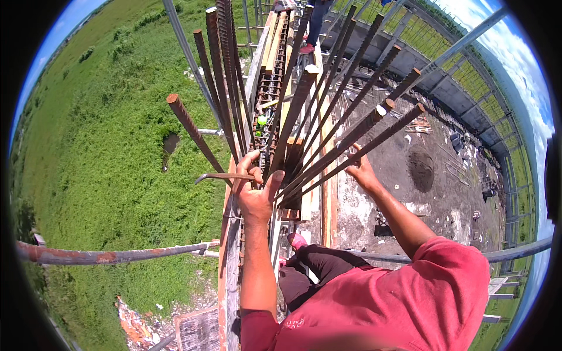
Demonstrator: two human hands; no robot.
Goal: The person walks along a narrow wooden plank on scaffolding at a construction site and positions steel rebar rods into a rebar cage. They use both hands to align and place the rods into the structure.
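Observation:
Several rusty rebars (348, 140) rise in a spreading bundle in front of me, out of a narrow timber-sided form. My left hand (256, 196) is closed around a thin rusty rod with a bent tip (218, 176), which points to the left. Its thumb is raised, close to the base of the bars. On the other side of the bundle, my right hand (363, 171) has its fingers apart and its fingertips at the outermost right rebar. The bars partly hide those fingertips. Farther along the form lies a bright green object (261, 120), too small to name.
Timber planks (325, 202) and a rebar cage (271, 88) run away from me. Another person's legs (317, 26) stand on the far planks. Metal pipes (134, 255) cross at both sides. Grass (105, 175) lies far below left, a dirt yard (404, 175) right.

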